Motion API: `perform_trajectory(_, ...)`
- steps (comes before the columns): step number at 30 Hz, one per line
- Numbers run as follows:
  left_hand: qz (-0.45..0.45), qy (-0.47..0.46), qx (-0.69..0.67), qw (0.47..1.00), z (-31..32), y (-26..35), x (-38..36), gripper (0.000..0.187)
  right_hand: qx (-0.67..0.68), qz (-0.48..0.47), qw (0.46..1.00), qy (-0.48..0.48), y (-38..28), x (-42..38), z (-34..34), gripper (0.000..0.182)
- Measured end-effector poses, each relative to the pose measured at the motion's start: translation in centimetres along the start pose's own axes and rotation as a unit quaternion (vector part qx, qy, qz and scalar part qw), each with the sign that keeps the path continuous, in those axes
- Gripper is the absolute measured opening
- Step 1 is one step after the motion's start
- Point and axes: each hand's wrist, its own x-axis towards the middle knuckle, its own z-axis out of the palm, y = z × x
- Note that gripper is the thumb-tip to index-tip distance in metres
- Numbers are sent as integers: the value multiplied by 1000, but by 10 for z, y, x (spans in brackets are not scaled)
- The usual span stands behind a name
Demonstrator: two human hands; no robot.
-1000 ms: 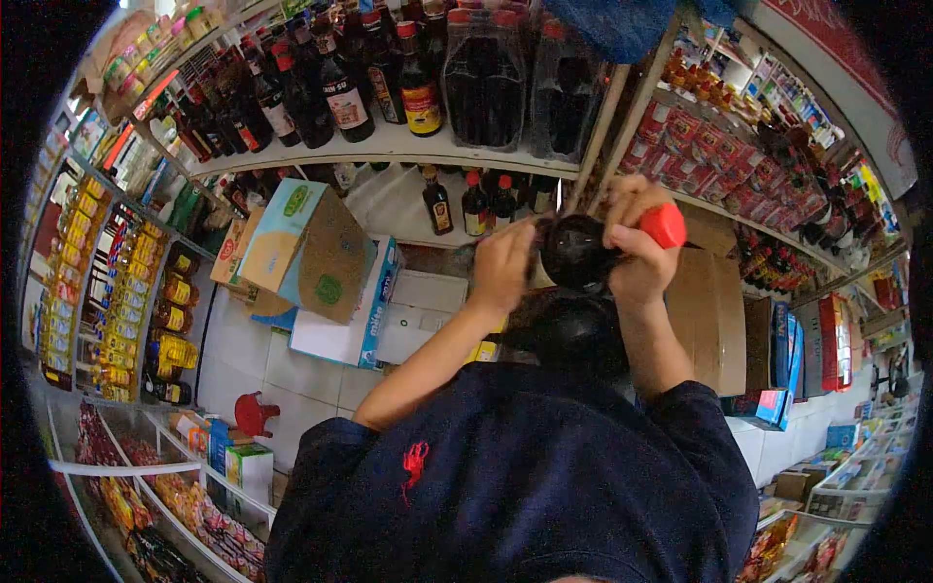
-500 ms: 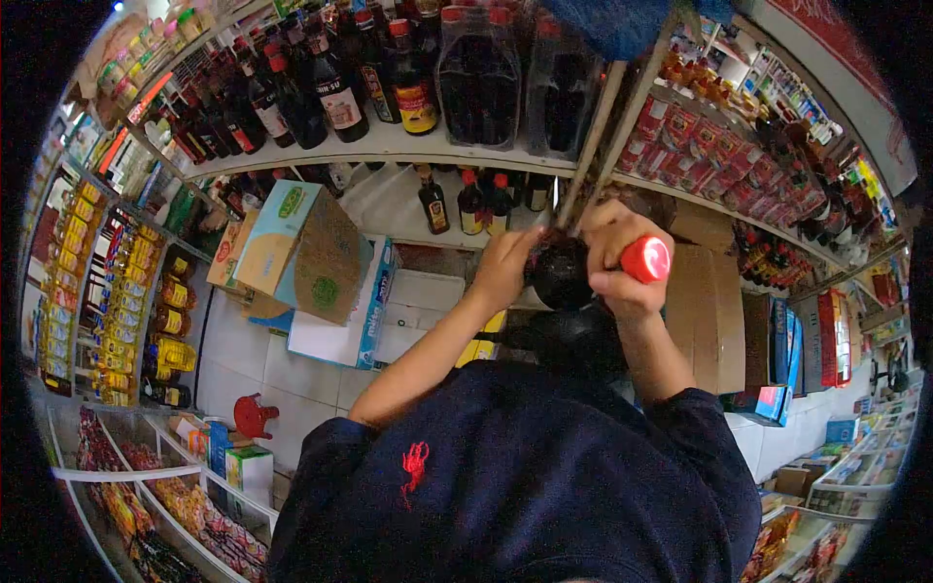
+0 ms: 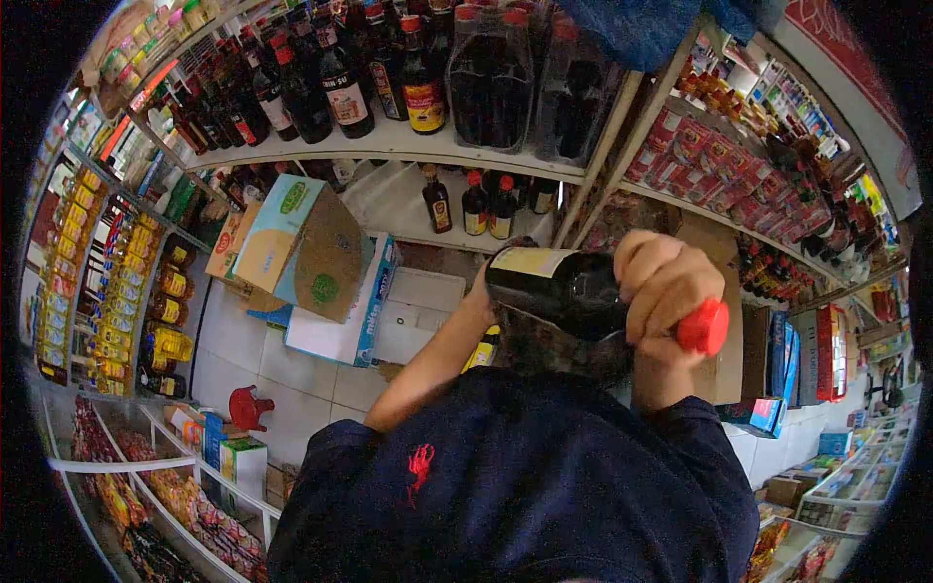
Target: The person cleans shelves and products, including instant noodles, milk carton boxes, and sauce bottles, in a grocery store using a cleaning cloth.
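A dark glass bottle (image 3: pixel 573 296) with a pale yellow label and a red cap (image 3: pixel 704 325) lies tilted sideways in front of my chest. My right hand (image 3: pixel 671 287) is closed around its neck, just below the cap. At the base end, my left hand (image 3: pixel 480 299) is against the bottle; its fingers are hidden behind it. A little dark material (image 3: pixel 525 243) shows above the base, and I cannot make out what it is. Under the bottle is a blurred dark shape.
Sauce bottles (image 3: pixel 345 87) fill the upper shelf (image 3: pixel 389 141) ahead. Several small bottles (image 3: pixel 475 204) stand on the lower shelf. An open carton (image 3: pixel 301 253) sits at left, brown cardboard (image 3: pixel 729 360) at right. A red stool (image 3: pixel 250 408) stands on the tiled floor.
The bottle has swung so its side and label now show, its cap moving right and down. My right hand moved right with it; my left fingers went out of sight behind the base.
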Motion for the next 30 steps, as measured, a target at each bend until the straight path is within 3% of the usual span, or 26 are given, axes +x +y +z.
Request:
perform_trajectory(2,-31,36,-7,999,0,-6,-1,40,20,38,991,125,13,-16,-5,19)
perform_trajectory(3,-102,187,-297,931,-2,-7,-5,41,-25,95,956,278,17,-22,4,26)
perform_trajectory(4,-159,318,-552,754,-5,-6,-7,41,-90,214,890,392,11,-14,7,28)
perform_trajectory(6,-168,298,-583,737,-27,25,-6,39,87,226,796,556,19,-11,12,18)
perform_trajectory(7,-171,298,-584,735,-38,29,-9,39,86,227,794,557,22,-17,10,18)
perform_trajectory(9,-213,228,-533,786,-57,36,-12,37,197,196,769,576,31,-32,2,12)
perform_trajectory(10,-212,250,-411,850,-58,41,-17,38,198,196,768,576,29,-32,-1,12)
perform_trajectory(12,-259,163,-133,943,-75,13,-33,39,207,177,819,504,26,-28,-1,14)
perform_trajectory(13,-365,194,-44,909,-51,79,-12,39,191,190,823,500,25,-21,1,14)
perform_trajectory(14,-387,137,22,912,-51,78,-8,46,192,192,821,502,26,-22,4,14)
perform_trajectory(16,-343,-4,153,927,-44,78,1,53,148,254,844,449,28,-23,6,16)
perform_trajectory(17,-341,-3,151,928,-31,80,6,53,152,265,840,448,30,-22,14,17)
perform_trajectory(19,-259,133,119,949,-4,89,15,53,154,294,847,414,35,-25,28,17)
perform_trajectory(22,-230,135,122,956,3,98,36,53,152,340,853,367,37,-29,42,17)
perform_trajectory(23,-149,149,156,965,10,114,40,54,146,358,852,355,35,-31,45,18)
perform_trajectory(24,-149,150,156,965,10,112,40,54,145,358,852,354,36,-35,46,18)
perform_trajectory(27,-84,125,125,981,1,97,47,52,55,231,957,170,37,-38,40,17)
perform_trajectory(28,-149,45,79,985,-6,90,56,45,55,230,957,170,38,-37,34,17)
perform_trajectory(30,-273,-113,-18,955,-17,74,68,38,83,175,978,73,39,-34,24,16)
